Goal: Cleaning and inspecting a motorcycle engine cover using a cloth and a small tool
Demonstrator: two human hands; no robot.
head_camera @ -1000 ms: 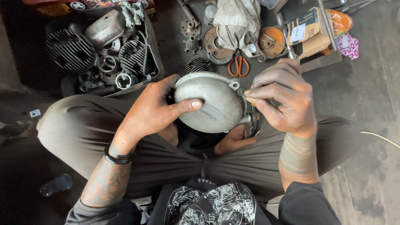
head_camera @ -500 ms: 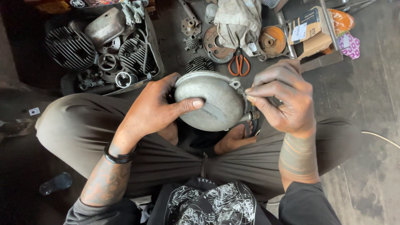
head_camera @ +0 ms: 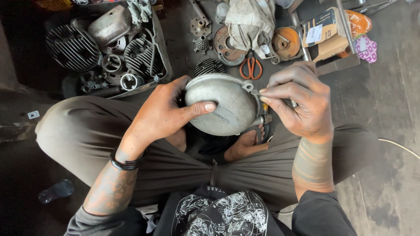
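Note:
I sit cross-legged on the floor. My left hand (head_camera: 168, 114) grips a rounded grey metal engine cover (head_camera: 227, 105) above my lap, thumb laid across its domed face. My right hand (head_camera: 299, 102) pinches a small tool or part at the cover's right rim, by a small lug; a yellow-tipped shaft shows just below the fingers. What exactly the fingers hold is too small to tell. A black bangle circles my left wrist.
A tray (head_camera: 161, 48) at the upper left holds finned cylinders (head_camera: 72, 47), rings and other engine parts. Orange-handled scissors (head_camera: 251, 66), a rag (head_camera: 250, 22), round discs (head_camera: 285, 43), gears and a cardboard box (head_camera: 323, 34) lie ahead on the dark floor. A cable (head_camera: 400, 146) runs at right.
Hardly anything differs: the cover stays in my left hand and my right fingers stay at its right rim, shifting slightly.

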